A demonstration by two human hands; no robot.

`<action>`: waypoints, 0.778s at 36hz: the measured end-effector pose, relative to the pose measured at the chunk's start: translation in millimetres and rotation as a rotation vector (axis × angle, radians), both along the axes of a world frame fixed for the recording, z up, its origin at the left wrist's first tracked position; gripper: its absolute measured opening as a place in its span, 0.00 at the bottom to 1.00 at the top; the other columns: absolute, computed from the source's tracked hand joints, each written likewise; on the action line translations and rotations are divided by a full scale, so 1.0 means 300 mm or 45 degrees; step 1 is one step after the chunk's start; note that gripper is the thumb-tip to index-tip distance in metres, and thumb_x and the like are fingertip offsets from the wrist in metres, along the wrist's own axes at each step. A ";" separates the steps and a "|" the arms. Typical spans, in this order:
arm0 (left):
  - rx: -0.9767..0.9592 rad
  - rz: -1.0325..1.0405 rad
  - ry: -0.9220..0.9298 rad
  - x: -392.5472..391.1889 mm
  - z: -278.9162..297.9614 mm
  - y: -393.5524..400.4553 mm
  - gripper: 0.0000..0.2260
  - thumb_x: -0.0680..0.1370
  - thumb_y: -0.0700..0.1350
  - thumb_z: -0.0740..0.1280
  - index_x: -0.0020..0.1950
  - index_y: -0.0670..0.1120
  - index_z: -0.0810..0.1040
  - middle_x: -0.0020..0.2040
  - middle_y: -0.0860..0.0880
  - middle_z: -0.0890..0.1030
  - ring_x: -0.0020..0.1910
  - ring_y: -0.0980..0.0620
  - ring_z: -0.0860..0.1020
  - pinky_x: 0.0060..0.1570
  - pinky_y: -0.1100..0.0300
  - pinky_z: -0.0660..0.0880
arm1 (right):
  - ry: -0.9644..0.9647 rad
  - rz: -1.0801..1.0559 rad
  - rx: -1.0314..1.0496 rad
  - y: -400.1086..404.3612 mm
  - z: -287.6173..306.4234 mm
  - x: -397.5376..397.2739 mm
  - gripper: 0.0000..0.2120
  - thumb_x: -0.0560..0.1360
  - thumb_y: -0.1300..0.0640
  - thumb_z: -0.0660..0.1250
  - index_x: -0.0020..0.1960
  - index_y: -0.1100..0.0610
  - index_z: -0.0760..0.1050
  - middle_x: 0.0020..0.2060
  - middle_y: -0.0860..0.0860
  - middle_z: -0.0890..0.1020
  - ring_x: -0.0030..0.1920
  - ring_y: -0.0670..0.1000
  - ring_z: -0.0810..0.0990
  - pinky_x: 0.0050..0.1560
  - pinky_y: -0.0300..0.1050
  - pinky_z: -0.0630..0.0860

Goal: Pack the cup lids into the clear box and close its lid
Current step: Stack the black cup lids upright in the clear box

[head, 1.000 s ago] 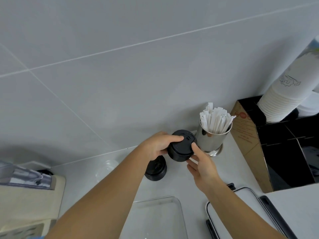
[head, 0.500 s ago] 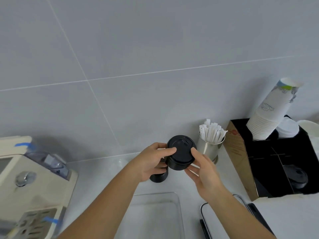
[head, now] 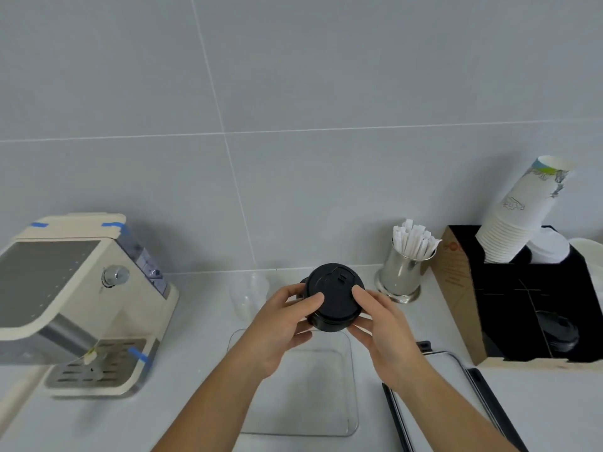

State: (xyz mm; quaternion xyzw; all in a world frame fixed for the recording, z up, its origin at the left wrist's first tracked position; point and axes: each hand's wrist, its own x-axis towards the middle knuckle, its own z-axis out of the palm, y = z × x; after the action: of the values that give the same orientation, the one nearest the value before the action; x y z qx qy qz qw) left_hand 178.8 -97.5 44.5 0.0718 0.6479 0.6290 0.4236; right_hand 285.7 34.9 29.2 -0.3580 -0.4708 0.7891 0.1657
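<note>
A stack of black cup lids point(head: 332, 298) is gripped between the left hand point(head: 280, 324) and right hand point(head: 385, 331), fingers curled round its sides. It is held above the clear box point(head: 350, 386), apparently empty.

box lid point(head: 456, 386) cut off below, fingers point(head: 362, 331) part hidden

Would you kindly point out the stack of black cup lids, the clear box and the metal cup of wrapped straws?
stack of black cup lids point(head: 332, 290), head view, top lid's face
clear box point(head: 350, 386), head view, right wall
metal cup point(head: 399, 278), head view, its side
</note>
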 end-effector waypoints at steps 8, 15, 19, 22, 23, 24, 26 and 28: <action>-0.026 0.059 -0.121 0.040 -0.060 -0.107 0.17 0.74 0.48 0.73 0.62 0.53 0.78 0.59 0.49 0.81 0.58 0.42 0.80 0.63 0.47 0.76 | -0.052 0.136 0.086 -0.082 -0.036 0.044 0.16 0.73 0.51 0.72 0.57 0.57 0.77 0.51 0.55 0.85 0.53 0.53 0.84 0.60 0.49 0.76; -0.079 0.105 -0.246 0.057 -0.142 -0.159 0.14 0.76 0.47 0.71 0.61 0.50 0.79 0.61 0.48 0.81 0.60 0.42 0.79 0.61 0.50 0.76 | -0.189 0.268 0.110 -0.119 -0.073 0.070 0.16 0.70 0.52 0.74 0.56 0.52 0.77 0.52 0.52 0.84 0.56 0.51 0.82 0.64 0.53 0.73; -0.072 0.149 -0.319 0.081 -0.187 -0.176 0.14 0.77 0.48 0.70 0.61 0.48 0.79 0.60 0.47 0.82 0.61 0.42 0.79 0.65 0.49 0.73 | -0.240 0.312 0.070 -0.136 -0.102 0.079 0.16 0.71 0.55 0.74 0.57 0.51 0.76 0.54 0.53 0.83 0.56 0.53 0.81 0.64 0.55 0.73; -0.072 0.149 -0.336 0.094 -0.197 -0.182 0.13 0.77 0.47 0.70 0.61 0.48 0.78 0.59 0.48 0.82 0.60 0.43 0.79 0.67 0.48 0.72 | -0.249 0.311 0.050 -0.137 -0.119 0.079 0.15 0.71 0.56 0.74 0.57 0.52 0.76 0.54 0.53 0.83 0.56 0.53 0.82 0.61 0.52 0.75; -0.074 0.151 -0.342 0.095 -0.201 -0.183 0.13 0.77 0.47 0.70 0.61 0.48 0.78 0.59 0.48 0.82 0.60 0.44 0.79 0.67 0.48 0.72 | -0.245 0.311 0.040 -0.136 -0.124 0.079 0.15 0.72 0.56 0.73 0.57 0.52 0.77 0.54 0.54 0.83 0.56 0.53 0.82 0.60 0.50 0.75; -0.074 0.153 -0.349 0.096 -0.207 -0.185 0.14 0.77 0.47 0.70 0.61 0.48 0.78 0.59 0.48 0.82 0.60 0.44 0.79 0.67 0.48 0.72 | -0.243 0.317 0.030 -0.135 -0.129 0.078 0.15 0.72 0.57 0.73 0.58 0.52 0.77 0.54 0.54 0.83 0.55 0.53 0.82 0.58 0.48 0.75; -0.067 0.159 -0.355 0.095 -0.220 -0.188 0.15 0.76 0.48 0.71 0.62 0.47 0.78 0.59 0.48 0.83 0.61 0.46 0.79 0.67 0.49 0.71 | -0.240 0.342 0.010 -0.135 -0.138 0.077 0.14 0.73 0.56 0.72 0.58 0.52 0.77 0.54 0.54 0.84 0.55 0.53 0.83 0.59 0.48 0.75; -0.045 0.170 -0.362 0.093 -0.235 -0.193 0.17 0.75 0.49 0.72 0.62 0.45 0.79 0.57 0.48 0.85 0.60 0.47 0.80 0.67 0.50 0.72 | -0.232 0.365 -0.012 -0.137 -0.149 0.075 0.12 0.74 0.56 0.71 0.58 0.52 0.78 0.54 0.54 0.84 0.54 0.53 0.84 0.61 0.50 0.75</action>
State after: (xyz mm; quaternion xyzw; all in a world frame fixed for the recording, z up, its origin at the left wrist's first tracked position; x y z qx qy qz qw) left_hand 206.6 -155.4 -25.9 -0.0687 0.5956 0.6481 0.4696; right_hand 308.2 -6.1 -15.4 -0.3580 -0.5266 0.7710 0.0061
